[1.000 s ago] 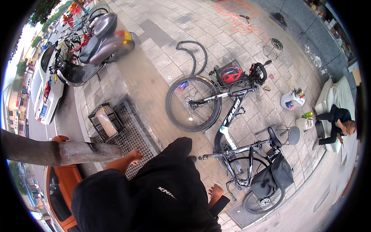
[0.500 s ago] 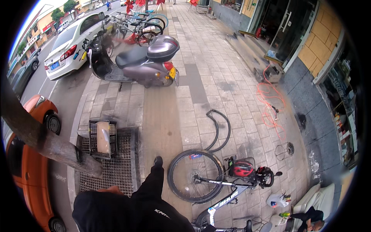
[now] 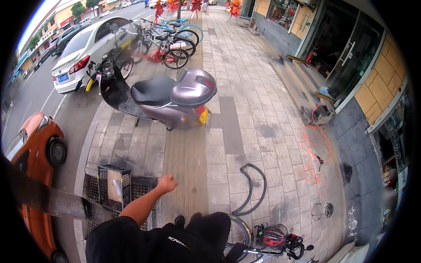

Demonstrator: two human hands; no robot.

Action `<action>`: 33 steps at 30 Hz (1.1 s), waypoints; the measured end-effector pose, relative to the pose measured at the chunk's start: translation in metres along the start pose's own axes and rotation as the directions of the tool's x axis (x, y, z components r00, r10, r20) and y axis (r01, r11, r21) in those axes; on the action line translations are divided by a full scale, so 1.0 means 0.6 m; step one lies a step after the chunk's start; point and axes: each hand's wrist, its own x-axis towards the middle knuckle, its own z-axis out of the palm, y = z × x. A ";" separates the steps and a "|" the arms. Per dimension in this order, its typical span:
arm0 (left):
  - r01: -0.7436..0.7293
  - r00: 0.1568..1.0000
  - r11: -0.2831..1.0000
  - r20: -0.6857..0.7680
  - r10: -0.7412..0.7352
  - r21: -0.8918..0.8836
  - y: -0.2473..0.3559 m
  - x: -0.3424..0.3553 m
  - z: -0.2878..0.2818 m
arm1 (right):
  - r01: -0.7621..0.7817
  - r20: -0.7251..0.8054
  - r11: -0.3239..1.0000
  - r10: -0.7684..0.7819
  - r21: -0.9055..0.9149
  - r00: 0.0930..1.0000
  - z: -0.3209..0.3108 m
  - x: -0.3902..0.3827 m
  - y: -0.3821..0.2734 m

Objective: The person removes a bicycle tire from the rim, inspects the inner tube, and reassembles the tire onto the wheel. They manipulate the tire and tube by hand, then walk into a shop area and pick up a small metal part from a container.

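My left hand (image 3: 167,184) is held out over the paving, its fingers curled into a loose fist with nothing showing in it. Nearest to it is a black plastic crate (image 3: 126,182) with a piece of cardboard (image 3: 115,184) inside, standing on the tree grating. My right hand is out of the picture. A bicycle lies on its side at my right, its wheel (image 3: 245,228) partly covered by my body. Just beyond the wheel lies a black bicycle tyre or tube (image 3: 264,184), folded into a crescent. A red and black helmet (image 3: 272,236) rests by the handlebar.
Ahead stands a silver-purple scooter (image 3: 162,94), with parked bicycles (image 3: 175,57) behind it. A tree trunk (image 3: 61,201) and an orange car (image 3: 37,144) are at the left. An orange hose or cable (image 3: 315,136) and a wire basket (image 3: 322,211) lie near the shop wall.
My left arm has swung forward, bringing the hand out in front of me. The view has tilted up and forward, so the bicycle, crate and tyre or tube sit lower in the picture.
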 end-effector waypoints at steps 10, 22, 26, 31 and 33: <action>-0.538 0.722 0.365 0.639 -0.266 0.760 -0.254 0.145 0.062 | -0.183 -0.039 0.970 0.179 -0.162 0.983 -0.194 0.245 -0.176; 0.726 0.616 0.686 0.411 -0.672 0.034 0.238 0.559 0.225 | 0.267 -0.158 0.963 -0.262 0.012 0.952 -0.431 0.508 -0.912; 0.744 0.546 0.658 0.460 -0.700 0.117 0.324 0.779 0.304 | 0.182 -0.234 0.980 -0.195 -0.076 0.952 -0.497 0.646 -0.968; 0.723 0.534 0.675 0.502 -0.680 0.146 0.469 1.132 0.337 | 0.376 0.316 0.322 -0.225 -0.869 0.922 -0.547 0.745 -0.826; 0.715 0.615 0.690 0.570 -0.546 -0.111 0.530 1.300 0.320 | -0.016 0.088 0.828 0.079 -0.560 0.993 -0.544 0.763 -0.932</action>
